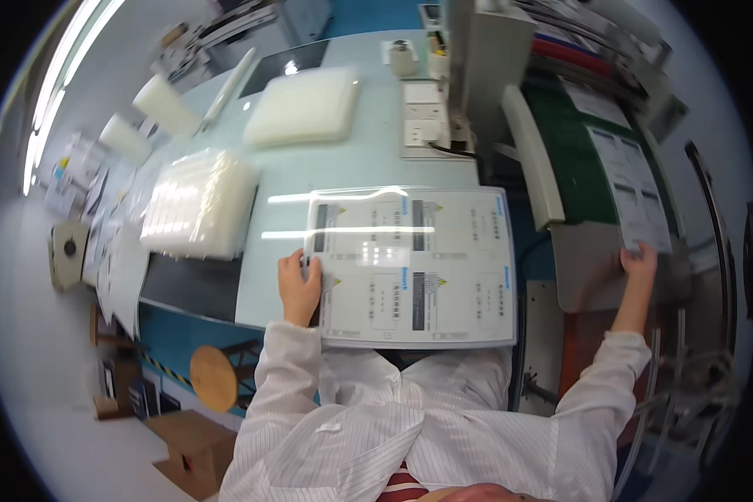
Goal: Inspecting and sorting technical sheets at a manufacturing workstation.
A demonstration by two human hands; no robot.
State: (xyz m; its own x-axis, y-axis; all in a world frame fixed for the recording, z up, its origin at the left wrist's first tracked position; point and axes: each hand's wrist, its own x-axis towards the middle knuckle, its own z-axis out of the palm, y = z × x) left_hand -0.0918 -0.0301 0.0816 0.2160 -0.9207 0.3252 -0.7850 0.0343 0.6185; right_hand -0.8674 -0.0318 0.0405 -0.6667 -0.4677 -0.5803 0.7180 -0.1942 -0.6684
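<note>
A stack of white printed sheets (460, 251) lies on the worktable in front of me, each marked with four label-like panels. My left hand (299, 289) rests against the stack's left edge, thumb and fingers apart. Out to the right, my right hand (641, 261) pinches the near end of a long printed sheet (632, 188). Most of that sheet lies on the green conveyor belt (567, 159), and its near end reaches over the grey plate (590, 259). Another printed sheet (596, 102) lies farther up the belt.
A wrapped block of white foam-like material (199, 205) sits left of the stack, with a similar slab (303, 105) behind it. Power sockets (424, 121) and a cable are near the machine's grey column (495, 75). A round wooden stool (212, 378) stands below the table's left side.
</note>
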